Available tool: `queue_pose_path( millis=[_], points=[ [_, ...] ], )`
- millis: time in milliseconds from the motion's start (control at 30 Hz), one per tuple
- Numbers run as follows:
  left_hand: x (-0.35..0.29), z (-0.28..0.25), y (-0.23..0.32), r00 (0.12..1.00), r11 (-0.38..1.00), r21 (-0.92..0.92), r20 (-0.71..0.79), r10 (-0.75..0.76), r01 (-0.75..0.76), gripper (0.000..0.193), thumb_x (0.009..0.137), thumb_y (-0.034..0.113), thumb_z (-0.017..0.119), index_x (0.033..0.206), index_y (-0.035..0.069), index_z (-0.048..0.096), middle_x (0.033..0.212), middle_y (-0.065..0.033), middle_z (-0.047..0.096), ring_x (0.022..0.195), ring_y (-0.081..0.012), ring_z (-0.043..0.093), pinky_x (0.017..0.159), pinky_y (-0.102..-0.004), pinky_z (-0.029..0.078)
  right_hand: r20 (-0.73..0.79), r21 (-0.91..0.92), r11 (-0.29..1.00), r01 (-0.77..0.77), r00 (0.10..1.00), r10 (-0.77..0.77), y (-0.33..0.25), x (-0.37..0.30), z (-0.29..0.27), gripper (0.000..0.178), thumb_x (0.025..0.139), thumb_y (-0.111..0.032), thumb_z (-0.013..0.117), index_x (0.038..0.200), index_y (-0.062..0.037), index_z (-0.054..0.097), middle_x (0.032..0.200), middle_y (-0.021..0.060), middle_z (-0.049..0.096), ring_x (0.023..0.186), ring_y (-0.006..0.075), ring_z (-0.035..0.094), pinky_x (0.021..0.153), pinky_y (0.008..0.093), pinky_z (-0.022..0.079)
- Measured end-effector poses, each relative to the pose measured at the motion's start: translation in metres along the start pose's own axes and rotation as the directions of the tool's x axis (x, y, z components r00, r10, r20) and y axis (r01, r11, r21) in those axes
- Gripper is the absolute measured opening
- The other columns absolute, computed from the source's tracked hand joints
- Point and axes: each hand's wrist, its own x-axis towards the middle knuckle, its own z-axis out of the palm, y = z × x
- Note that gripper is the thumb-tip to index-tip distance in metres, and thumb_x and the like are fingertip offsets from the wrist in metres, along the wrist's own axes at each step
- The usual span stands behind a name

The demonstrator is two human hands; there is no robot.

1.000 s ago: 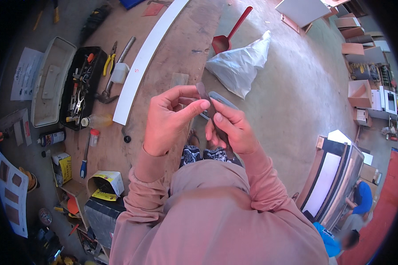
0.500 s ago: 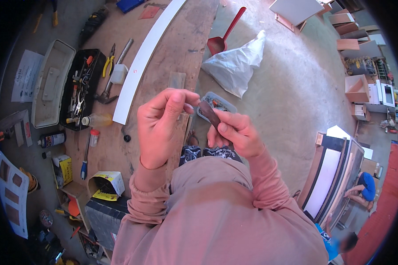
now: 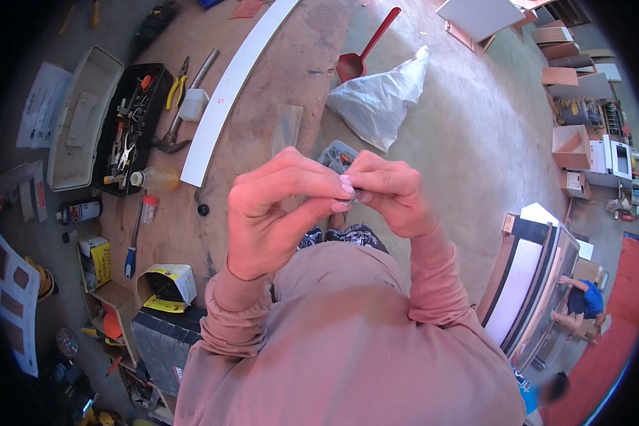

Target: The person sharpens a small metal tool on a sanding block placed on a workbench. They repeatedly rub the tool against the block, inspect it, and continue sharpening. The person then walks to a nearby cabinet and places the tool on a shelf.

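Observation:
My left hand (image 3: pixel 273 206) and my right hand (image 3: pixel 394 193) meet in front of my body, above the bench's near edge. Both are closed in a pinch, fingertips touching or almost touching. Between them sits a small dark strip (image 3: pixel 351 197), mostly covered by my fingers; its exact kind cannot be made out. Just beyond my fingers is a clear plastic tub (image 3: pixel 334 152) of small parts, partly hidden by my hands.
The wooden bench (image 3: pixel 263 106) carries a long white board (image 3: pixel 224 99), a hammer (image 3: pixel 172 138), yellow-handled pliers (image 3: pixel 177 91), an open toolbox (image 3: pixel 124 135) and a screwdriver (image 3: pixel 130 259). Right of it lie a white sack (image 3: pixel 383 99) and red dustpan (image 3: pixel 351 67). People work at far right.
The right hand has brought the dark strip up to the left hand. The left fingers, apart before, now pinch at it, and the strip is largely covered.

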Motion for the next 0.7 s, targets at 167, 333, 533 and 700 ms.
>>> queue_pose_path(
  millis=[167,333,533,700],
  points=[
    [0.002,0.003,0.008,0.998,0.998,0.031,0.019,0.058,-0.059,0.023,0.080,-0.007,0.087,0.100,0.004,0.083,0.098,-0.0067,0.079,0.089,-0.0164,0.067,0.076,-0.0302,0.053,0.049,0.056,0.998,0.021,0.999,-0.023,-0.002,0.003,-0.005,0.039,0.093,0.006,0.073,0.130,-0.0049,0.080,0.105,0.0101,0.076,0.094,0.0242,0.069,0.084,0.0358,0.055],
    [0.002,0.007,0.011,0.998,0.998,0.024,0.011,0.066,-0.066,0.024,0.079,-0.006,0.089,0.100,0.004,0.083,0.097,-0.0060,0.078,0.089,-0.0160,0.067,0.077,-0.0302,0.053,0.061,0.160,0.987,0.006,0.998,-0.016,0.000,0.004,0.000,0.038,0.096,0.005,0.073,0.132,-0.0047,0.079,0.105,0.0101,0.074,0.093,0.0236,0.070,0.084,0.0352,0.055],
    [0.000,0.011,0.008,0.999,0.999,0.015,-0.002,0.045,-0.045,0.023,0.079,-0.004,0.089,0.099,0.004,0.082,0.098,-0.0066,0.077,0.086,-0.0161,0.066,0.076,-0.0301,0.050,0.060,0.181,0.983,0.007,0.998,-0.018,0.007,-0.001,-0.001,0.036,0.097,0.004,0.073,0.132,-0.0044,0.079,0.105,0.0104,0.074,0.093,0.0232,0.070,0.083,0.0353,0.055],
    [-0.002,0.014,0.004,0.997,0.992,0.100,-0.033,0.076,-0.072,0.023,0.080,-0.003,0.089,0.101,0.004,0.083,0.097,-0.0060,0.078,0.085,-0.0165,0.067,0.074,-0.0303,0.053,0.062,0.161,0.986,-0.048,0.997,0.038,0.009,-0.006,-0.002,0.035,0.099,0.003,0.070,0.132,-0.0043,0.078,0.102,0.0099,0.073,0.092,0.0222,0.070,0.082,0.0342,0.054]
  ],
)
